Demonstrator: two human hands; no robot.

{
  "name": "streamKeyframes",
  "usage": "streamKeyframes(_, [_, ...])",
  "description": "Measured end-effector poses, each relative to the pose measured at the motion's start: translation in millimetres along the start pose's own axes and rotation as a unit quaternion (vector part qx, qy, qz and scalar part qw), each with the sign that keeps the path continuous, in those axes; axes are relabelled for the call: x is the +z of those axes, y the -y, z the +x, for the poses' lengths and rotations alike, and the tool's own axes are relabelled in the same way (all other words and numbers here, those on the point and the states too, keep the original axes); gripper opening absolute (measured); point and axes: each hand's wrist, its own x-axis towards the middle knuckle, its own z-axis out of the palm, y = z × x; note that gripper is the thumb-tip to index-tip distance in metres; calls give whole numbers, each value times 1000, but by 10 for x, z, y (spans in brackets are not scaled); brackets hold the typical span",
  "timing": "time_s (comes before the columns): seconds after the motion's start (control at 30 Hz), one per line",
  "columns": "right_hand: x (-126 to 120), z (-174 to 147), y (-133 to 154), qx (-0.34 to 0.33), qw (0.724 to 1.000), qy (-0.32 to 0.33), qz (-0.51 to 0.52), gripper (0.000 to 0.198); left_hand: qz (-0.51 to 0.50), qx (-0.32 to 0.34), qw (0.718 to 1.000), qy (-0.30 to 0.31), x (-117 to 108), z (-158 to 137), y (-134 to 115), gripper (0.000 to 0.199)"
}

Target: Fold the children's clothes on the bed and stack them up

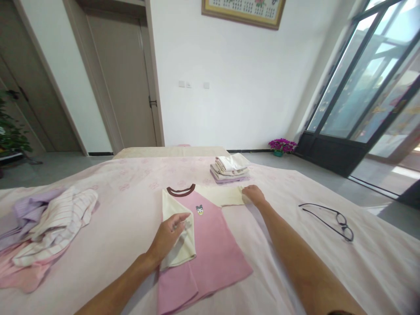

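Observation:
A pink long-sleeved shirt (216, 245) with cream sleeves, a brown collar and a small cartoon duck face lies on the bedspread. Its left side is folded inward, and the left sleeve (182, 247) lies down over the body. My left hand (171, 232) rests at that folded sleeve with fingers stretched out, partly hidden behind the thumb side. Stretched out to the right is the other sleeve (229, 195), whose cuff is pinched in my right hand (253, 194).
Behind the shirt stands a stack of folded clothes (230, 168). A loose heap of clothes (49, 227) lies at the left. Black-framed glasses (341, 223) lie unfolded at the right on the pale pink bedspread (124, 210).

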Motion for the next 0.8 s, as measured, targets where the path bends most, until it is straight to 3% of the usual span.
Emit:
streamKeyframes(0.1, [73,-218,399,-63,991,55,100,28,-148,-48,988,-8,26,112,-126,50])
streamKeyframes(0.23, [311,-700,907,-149,957,138,206,35,-286,-94,953,24,114,287,-280,57])
streamKeyframes(0.3, [408,-934,1025,-263,884,274,273,39,-329,-124,936,20,171,373,-277,53])
streamKeyframes(0.37, [441,-1077,1017,-303,857,317,271,43,-342,-167,925,-16,217,444,-210,44])
streamKeyframes(0.4, [431,-1105,968,-300,866,310,255,44,-340,-186,921,-44,230,471,-159,38])
streamKeyframes(0.47, [364,-1096,799,-264,909,250,205,45,-341,-205,912,-101,231,510,-54,28])
streamKeyframes(0.57, [218,-1058,452,-231,950,186,96,60,-366,-184,898,-164,166,556,46,24])
streamKeyframes(0.67, [106,-1173,141,-212,949,234,0,77,-379,-164,886,-209,36,622,62,27])
streamKeyframes(0.8, [48,-1485,-56,-223,935,262,-88,80,-384,-169,873,-248,-182,715,62,28])
